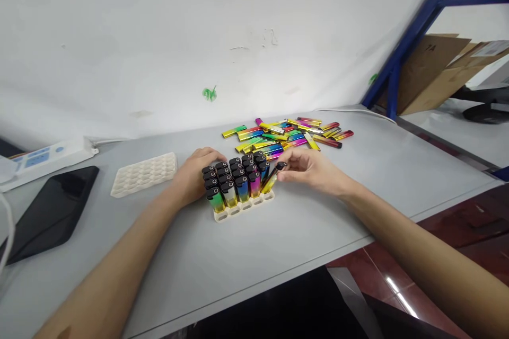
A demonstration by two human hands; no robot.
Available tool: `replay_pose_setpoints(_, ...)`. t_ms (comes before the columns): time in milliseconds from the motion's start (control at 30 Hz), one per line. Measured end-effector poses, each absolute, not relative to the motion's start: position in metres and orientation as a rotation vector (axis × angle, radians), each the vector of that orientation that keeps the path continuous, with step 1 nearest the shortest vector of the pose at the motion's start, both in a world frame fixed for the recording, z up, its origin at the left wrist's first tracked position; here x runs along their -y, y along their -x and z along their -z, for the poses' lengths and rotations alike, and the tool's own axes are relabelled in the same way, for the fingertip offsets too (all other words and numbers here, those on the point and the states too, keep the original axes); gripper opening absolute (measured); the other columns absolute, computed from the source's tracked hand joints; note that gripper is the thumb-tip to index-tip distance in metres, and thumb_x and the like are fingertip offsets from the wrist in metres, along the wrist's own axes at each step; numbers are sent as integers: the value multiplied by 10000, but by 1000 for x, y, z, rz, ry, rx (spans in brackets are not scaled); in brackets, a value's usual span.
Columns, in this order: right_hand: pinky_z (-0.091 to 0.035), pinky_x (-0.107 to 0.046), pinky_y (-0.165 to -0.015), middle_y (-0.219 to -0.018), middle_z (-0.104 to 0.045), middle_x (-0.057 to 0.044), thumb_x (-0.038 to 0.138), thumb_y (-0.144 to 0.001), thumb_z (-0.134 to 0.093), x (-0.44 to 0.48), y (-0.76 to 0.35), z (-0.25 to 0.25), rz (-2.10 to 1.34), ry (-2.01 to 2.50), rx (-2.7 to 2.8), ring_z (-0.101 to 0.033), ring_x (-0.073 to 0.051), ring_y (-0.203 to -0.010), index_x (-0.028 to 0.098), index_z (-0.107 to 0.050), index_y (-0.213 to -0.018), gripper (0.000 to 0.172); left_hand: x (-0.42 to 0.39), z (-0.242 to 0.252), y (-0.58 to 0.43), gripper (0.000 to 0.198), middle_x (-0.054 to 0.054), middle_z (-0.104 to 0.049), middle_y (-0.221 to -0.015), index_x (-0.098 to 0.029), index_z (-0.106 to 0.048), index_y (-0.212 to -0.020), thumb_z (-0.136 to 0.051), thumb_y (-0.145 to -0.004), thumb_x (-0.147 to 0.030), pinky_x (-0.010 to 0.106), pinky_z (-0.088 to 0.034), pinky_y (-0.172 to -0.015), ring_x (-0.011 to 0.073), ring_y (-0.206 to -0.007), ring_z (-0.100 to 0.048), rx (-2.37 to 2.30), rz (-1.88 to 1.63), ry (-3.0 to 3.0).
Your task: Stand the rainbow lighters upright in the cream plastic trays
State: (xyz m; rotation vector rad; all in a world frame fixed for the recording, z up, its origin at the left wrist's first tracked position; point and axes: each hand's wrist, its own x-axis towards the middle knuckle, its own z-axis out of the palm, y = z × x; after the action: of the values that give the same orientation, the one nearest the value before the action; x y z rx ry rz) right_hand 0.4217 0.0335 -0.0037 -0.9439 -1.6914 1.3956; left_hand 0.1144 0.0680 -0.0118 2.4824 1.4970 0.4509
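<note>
A cream slotted tray (pixel 243 210) stands on the grey table, filled with several upright rainbow lighters (pixel 234 180) with black caps. My left hand (pixel 194 174) rests against the tray's left side, fingers curled on it. My right hand (pixel 310 169) pinches one lighter (pixel 273 176) by its black top, tilted with its yellow end at the tray's right front slot. Behind the tray lies a loose pile of lighters (pixel 286 135).
An empty cream tray (pixel 143 174) lies to the left. Farther left are a black phone (pixel 51 212) and a white power strip (pixel 43 158). The table's front edge runs close below my arms. A blue rack frame (pixel 413 37) and cardboard boxes (pixel 441 69) stand at right.
</note>
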Motion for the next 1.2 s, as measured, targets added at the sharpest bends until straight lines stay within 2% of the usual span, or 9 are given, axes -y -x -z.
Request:
replay_pose_setpoints(200,-515,-323,-733,-787,-721,4,319,-755,-870,-31,-415,9,-1359,932,1630,-683,-152,-756,221,-567,-847,332,-68,11,-115,366,94,-678,-1182,-205,-673,-1075,-510,-751,-251,401,-503,-984,292,-1153,-600,-1503,-449,-2477)
replay_pose_setpoints(433,-496,-343,-739,-930,-737,-39,394,-825,-810,-28,-410,18,-1202,1032,1889,-675,-175,-823,204,-626,-797,266,-69,14,-114,370,86,-683,-1194,-212,-671,-1073,-521,-737,-256,396,-506,-996,285,-1154,-609,-1493,-470,-2487)
replay_pose_setpoints(600,-470,-318,-682,-847,-722,-24,435,-835,-786,-27,-412,12,-1197,1045,1937,-637,-170,-764,207,-633,-801,277,-69,14,-113,352,83,-687,-1174,-217,-672,-1072,-506,-763,-253,386,-507,-982,278,-1138,-613,-1496,-483,-2489)
replay_pose_setpoints(667,-453,-318,-664,-801,-700,-21,492,-879,-721,-28,-416,7,-1042,1118,1973,-604,-167,-722,207,-631,-781,315,-68,13,-113,354,79,-684,-1183,-221,-671,-1080,-511,-766,-252,380,-506,-980,274,-1142,-611,-1500,-468,-2492)
replay_pose_setpoints(767,-443,-343,-693,-824,-694,-41,511,-968,-569,-36,-425,4,-509,1415,1938,-599,-188,-734,205,-631,-795,356,-68,12,-114,360,74,-679,-1198,-230,-670,-1082,-523,-754,-240,369,-506,-977,269,-1147,-609,-1517,-440,-2492)
replay_pose_setpoints(900,-472,-426,-859,-1163,-689,-185,426,-958,-568,-53,-447,11,108,1991,1745,-623,-339,-1124,147,-670,-1026,305,-69,12,-115,369,74,-677,-1197,-229,-665,-1089,-520,-749,-231,366,-501,-988,266,-1157,-602,-1523,-429,-2481)
replay_pose_setpoints(967,-477,-463,-914,-1276,-639,-243,463,-954,-569,-61,-458,15,132,2180,1734,-579,-389,-1236,110,-660,-1114,398,-69,13,-114,365,74,-679,-1186,-229,-665,-1080,-525,-744,-239,368,-501,-989,269,-1157,-601,-1518,-438,-2479)
replay_pose_setpoints(1033,-482,-474,-927,-1293,-633,-245,465,-957,-556,-66,-465,18,79,2255,1740,-577,-394,-1250,117,-652,-1115,394,-70,13,-114,355,75,-681,-1181,-229,-666,-1067,-532,-739,-249,371,-504,-987,273,-1157,-600,-1509,-450,-2478)
replay_pose_setpoints(1200,-503,-455,-830,-1066,-706,-192,404,-909,-610,-71,-473,17,-76,2084,1620,-661,-352,-1020,180,-593,-980,235,-69,12,-115,358,83,-686,-1181,-227,-673,-1063,-537,-733,-252,391,-509,-975,286,-1141,-603,-1502,-450,-2473)
